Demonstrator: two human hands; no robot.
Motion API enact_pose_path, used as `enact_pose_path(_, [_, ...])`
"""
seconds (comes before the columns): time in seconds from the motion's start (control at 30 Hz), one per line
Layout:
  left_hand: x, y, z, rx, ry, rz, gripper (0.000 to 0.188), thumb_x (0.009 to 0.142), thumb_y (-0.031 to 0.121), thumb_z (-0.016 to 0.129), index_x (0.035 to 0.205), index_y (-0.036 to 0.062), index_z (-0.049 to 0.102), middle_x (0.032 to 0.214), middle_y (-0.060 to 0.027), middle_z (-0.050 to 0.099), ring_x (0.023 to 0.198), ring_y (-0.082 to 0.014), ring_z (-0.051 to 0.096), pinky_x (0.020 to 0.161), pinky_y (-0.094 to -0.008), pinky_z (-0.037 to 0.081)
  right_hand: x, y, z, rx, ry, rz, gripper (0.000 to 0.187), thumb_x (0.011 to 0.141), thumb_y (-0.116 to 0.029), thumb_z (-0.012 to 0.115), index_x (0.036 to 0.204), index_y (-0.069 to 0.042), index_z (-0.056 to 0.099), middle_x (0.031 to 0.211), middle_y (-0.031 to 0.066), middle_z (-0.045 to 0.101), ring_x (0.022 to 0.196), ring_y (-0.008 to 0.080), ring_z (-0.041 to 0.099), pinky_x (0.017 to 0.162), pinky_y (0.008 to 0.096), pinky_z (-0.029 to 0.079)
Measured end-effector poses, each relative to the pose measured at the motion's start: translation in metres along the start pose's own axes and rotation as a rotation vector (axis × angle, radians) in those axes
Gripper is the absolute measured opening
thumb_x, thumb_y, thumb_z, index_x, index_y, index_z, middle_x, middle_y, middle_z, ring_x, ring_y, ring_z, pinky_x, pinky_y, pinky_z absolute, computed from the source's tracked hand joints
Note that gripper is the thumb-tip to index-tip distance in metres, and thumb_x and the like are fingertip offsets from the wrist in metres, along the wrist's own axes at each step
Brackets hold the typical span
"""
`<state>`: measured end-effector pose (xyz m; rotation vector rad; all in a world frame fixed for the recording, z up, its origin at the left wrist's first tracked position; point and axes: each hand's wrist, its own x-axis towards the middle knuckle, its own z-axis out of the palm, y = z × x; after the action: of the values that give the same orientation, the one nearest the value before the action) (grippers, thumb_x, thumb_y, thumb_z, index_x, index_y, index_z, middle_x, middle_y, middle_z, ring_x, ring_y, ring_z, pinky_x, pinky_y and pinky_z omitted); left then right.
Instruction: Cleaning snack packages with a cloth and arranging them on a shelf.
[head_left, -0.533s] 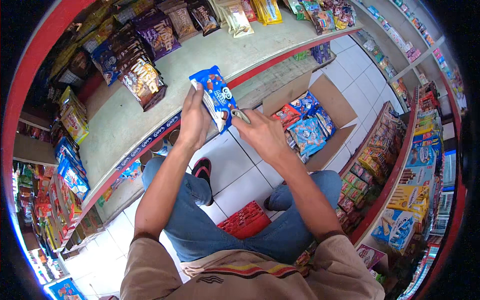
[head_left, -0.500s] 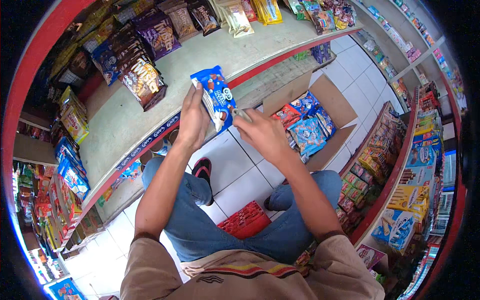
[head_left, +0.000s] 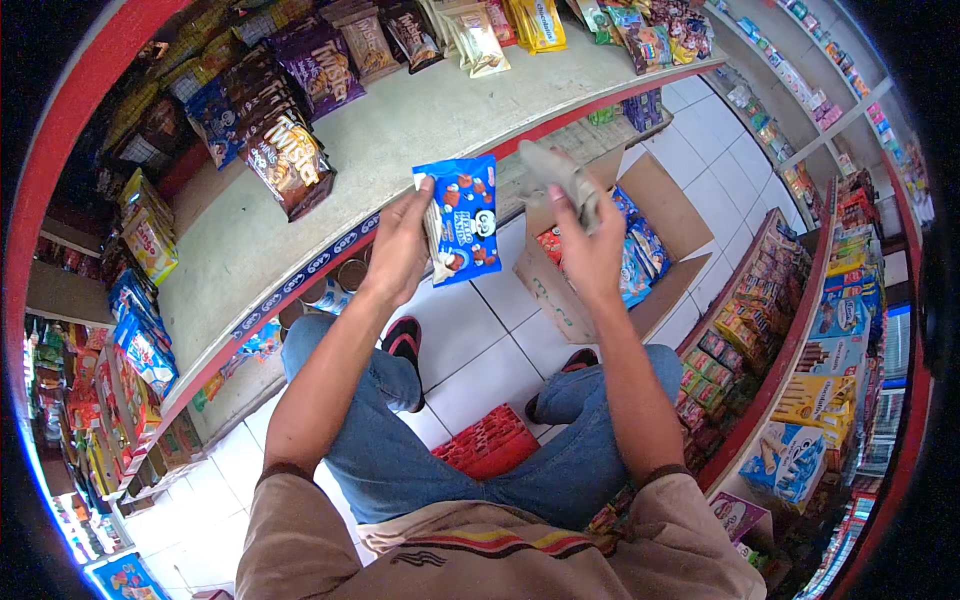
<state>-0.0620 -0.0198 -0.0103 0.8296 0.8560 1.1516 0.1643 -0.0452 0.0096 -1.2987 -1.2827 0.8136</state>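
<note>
The right hand (head_left: 592, 255) is lifting away from the blue snack packet (head_left: 460, 220), now carrying a grey cloth (head_left: 562, 175); only the left hand (head_left: 400, 250) is gripping the packet.

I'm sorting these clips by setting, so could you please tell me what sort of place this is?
Most likely a small grocery or snack shop. Shelves all round hold rows of packaged snacks, an open cardboard box of packets sits on the tiled floor, and the left hand holds a blue snack packet.

snack packet (head_left: 461, 220): blue, red-white print | cloth (head_left: 566, 178): grey | stool (head_left: 489, 442): red
</note>
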Motion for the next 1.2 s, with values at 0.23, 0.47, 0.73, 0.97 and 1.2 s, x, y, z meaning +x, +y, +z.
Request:
enact_pose_path(0.23, [-0.016, -0.004, 0.012, -0.102, -0.082, -0.033, 0.043, 0.109, 0.030, 0.040, 0.141, 0.0024, 0.048, 0.139, -0.0146, 0.056, 0.129, -0.0244, 0.055, 0.110, -0.0430, 0.045, -0.028, -0.006, 0.044, -0.594, -0.338, -0.722, 0.078, 0.079, 0.009, 0.057, 0.153, -0.012, 0.044, 0.157, 0.0137, 0.043, 0.147, 0.0334, 0.038, 0.117, 0.0441, 0.038])
enact_pose_path(0.47, [-0.007, -0.003, 0.010, -0.285, -0.194, -0.024, 0.044, 0.110, 0.033, 0.040, 0.142, 0.0038, 0.046, 0.144, -0.0102, 0.054, 0.133, -0.0218, 0.052, 0.113, -0.0438, 0.041, -0.012, 0.008, 0.035, -0.569, -0.214, -0.602, 0.077, 0.083, 0.010, 0.051, 0.156, -0.012, 0.039, 0.157, 0.0188, 0.041, 0.148, 0.0368, 0.035, 0.118, 0.0453, 0.036])
enact_pose_path(0.73, [-0.004, -0.003, 0.004, -0.285, -0.162, -0.075, 0.045, 0.110, 0.033, 0.040, 0.143, 0.0025, 0.045, 0.144, -0.0107, 0.054, 0.132, -0.0240, 0.053, 0.112, -0.0444, 0.042, -0.018, 0.005, 0.040, -0.540, -0.329, -0.588, 0.082, 0.080, 0.015, 0.050, 0.157, -0.012, 0.037, 0.158, 0.0212, 0.038, 0.149, 0.0385, 0.032, 0.117, 0.0449, 0.037])
enact_pose_path(0.97, [-0.008, -0.005, 0.013, -0.233, -0.167, -0.065, 0.050, 0.108, 0.037, 0.040, 0.145, 0.0036, 0.042, 0.145, -0.0153, 0.052, 0.135, -0.0274, 0.051, 0.114, -0.0458, 0.039, -0.024, 0.002, 0.039, -0.456, -0.333, -0.571, 0.087, 0.077, 0.017, 0.051, 0.158, -0.010, 0.032, 0.158, 0.0239, 0.036, 0.149, 0.0413, 0.030, 0.118, 0.0463, 0.035])
enact_pose_path(1.2, [-0.007, -0.007, 0.013, -0.252, -0.204, -0.121, 0.060, 0.107, 0.044, 0.043, 0.150, 0.0030, 0.037, 0.153, -0.0152, 0.043, 0.140, -0.0289, 0.045, 0.117, -0.0457, 0.035, -0.026, 0.002, 0.046, -0.451, -0.273, -0.525, 0.089, 0.076, 0.014, 0.055, 0.158, -0.011, 0.034, 0.158, 0.0237, 0.036, 0.148, 0.0414, 0.031, 0.119, 0.0472, 0.034])
